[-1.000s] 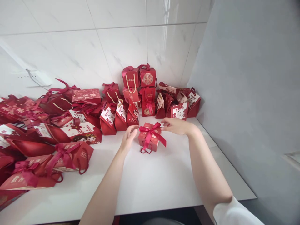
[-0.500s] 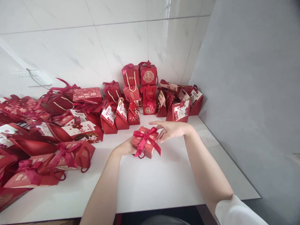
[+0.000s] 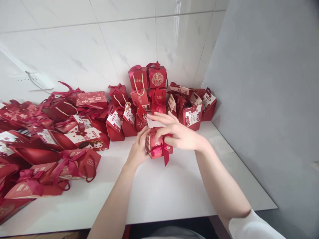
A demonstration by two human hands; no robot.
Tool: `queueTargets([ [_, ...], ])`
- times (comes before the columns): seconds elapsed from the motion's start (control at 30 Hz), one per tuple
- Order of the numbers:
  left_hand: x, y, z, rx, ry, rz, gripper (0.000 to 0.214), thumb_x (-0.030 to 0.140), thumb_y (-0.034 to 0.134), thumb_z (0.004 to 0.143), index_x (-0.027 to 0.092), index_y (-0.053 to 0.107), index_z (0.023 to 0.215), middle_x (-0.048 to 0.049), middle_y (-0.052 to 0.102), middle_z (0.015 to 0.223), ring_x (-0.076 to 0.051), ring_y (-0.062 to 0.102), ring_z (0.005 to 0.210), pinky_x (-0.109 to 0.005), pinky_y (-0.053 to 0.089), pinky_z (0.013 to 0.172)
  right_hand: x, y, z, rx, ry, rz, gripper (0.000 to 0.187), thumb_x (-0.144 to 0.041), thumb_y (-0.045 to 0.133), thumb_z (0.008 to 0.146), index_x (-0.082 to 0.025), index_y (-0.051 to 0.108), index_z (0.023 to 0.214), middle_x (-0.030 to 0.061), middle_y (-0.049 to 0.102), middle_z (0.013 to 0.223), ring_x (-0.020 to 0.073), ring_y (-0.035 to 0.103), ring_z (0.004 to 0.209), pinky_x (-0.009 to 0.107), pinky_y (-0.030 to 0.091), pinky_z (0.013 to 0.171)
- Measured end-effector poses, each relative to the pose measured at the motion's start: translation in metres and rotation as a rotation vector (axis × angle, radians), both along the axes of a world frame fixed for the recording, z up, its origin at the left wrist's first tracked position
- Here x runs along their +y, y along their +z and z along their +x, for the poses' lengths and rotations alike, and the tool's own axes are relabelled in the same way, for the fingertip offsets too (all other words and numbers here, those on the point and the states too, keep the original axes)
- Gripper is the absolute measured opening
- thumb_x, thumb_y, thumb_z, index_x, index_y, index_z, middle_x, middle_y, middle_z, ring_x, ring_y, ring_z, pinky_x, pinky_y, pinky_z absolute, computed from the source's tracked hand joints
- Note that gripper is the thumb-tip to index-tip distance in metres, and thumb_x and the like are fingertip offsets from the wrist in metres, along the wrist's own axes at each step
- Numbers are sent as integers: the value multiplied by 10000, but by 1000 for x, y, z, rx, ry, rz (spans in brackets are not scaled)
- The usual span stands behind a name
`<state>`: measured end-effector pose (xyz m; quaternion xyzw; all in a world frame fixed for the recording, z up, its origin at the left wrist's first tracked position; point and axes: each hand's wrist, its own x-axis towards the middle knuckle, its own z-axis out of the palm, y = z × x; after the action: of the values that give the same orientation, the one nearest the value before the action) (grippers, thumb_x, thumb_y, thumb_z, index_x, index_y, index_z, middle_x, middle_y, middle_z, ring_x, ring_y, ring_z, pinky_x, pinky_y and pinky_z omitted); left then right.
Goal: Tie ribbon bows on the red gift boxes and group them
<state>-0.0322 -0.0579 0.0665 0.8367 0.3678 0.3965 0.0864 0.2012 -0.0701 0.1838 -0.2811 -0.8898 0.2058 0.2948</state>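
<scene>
A small red gift box [image 3: 157,148] with a red ribbon bow sits between my hands, lifted and tipped so the bow faces me. My left hand [image 3: 138,149] grips its left side, fingers curled around the edge. My right hand [image 3: 175,132] rests on its top and right side, thumb pressed on the box and the other fingers stretched out over it. Both hands are above the white tabletop [image 3: 169,189], just in front of the rows of red boxes.
A stack of red gift boxes [image 3: 149,87] stands against the tiled wall. Red gift bags with white tags [image 3: 193,108] sit at the back right. Several flat red boxes and bags [image 3: 50,142] fill the left side. A grey wall [image 3: 269,99] borders the right.
The box was lying on the table with its bow up. My hands closed on it, lifted it and tipped it toward me, and my right hand moved onto its top.
</scene>
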Motion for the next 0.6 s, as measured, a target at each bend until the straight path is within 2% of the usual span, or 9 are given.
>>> queueTargets([
  [0.1, -2, 1, 1, 64, 6, 11, 864, 287, 736, 807, 274, 234, 1509, -161, 340, 1530, -315, 410, 1405, -432, 520, 1031, 4, -7, -9, -104, 29, -71, 389, -24, 478, 746, -293, 746, 833, -120, 294, 1601, 256, 142, 1526, 620, 4, 1206],
  [0.27, -3, -1, 3, 142, 38, -46, 839, 301, 716, 804, 240, 243, 1494, -205, 352, 1503, -359, 529, 1288, -425, 572, 876, 5, -13, -18, -190, 50, -113, 204, -148, 593, 759, -274, 753, 755, -72, 316, 1599, 305, 195, 1507, 631, 58, 1197],
  [0.43, -5, -4, 4, 196, 81, -153, 799, 345, 732, 762, 191, 319, 1428, -232, 442, 1396, -372, 663, 1004, -436, 575, 665, 7, -15, -20, -202, 157, -175, 264, -114, 568, 751, -278, 737, 633, -130, 379, 1556, 315, 205, 1505, 623, -60, 1198],
  [0.5, -5, -3, 4, 146, 54, -156, 816, 332, 741, 761, 205, 305, 1439, -225, 423, 1418, -369, 643, 1066, -456, 584, 736, 10, -15, -17, -174, 175, -204, 280, -122, 552, 785, -277, 750, 661, -124, 367, 1564, 315, 204, 1506, 611, -43, 1204],
  [0.6, -5, -1, 5, 15, -42, -112, 897, 264, 762, 754, 246, 245, 1486, -192, 337, 1505, -353, 466, 1340, -483, 510, 1011, 13, -13, -9, -98, 144, -201, 297, -144, 521, 855, -283, 778, 798, -108, 308, 1595, 292, 189, 1514, 577, 18, 1219],
])
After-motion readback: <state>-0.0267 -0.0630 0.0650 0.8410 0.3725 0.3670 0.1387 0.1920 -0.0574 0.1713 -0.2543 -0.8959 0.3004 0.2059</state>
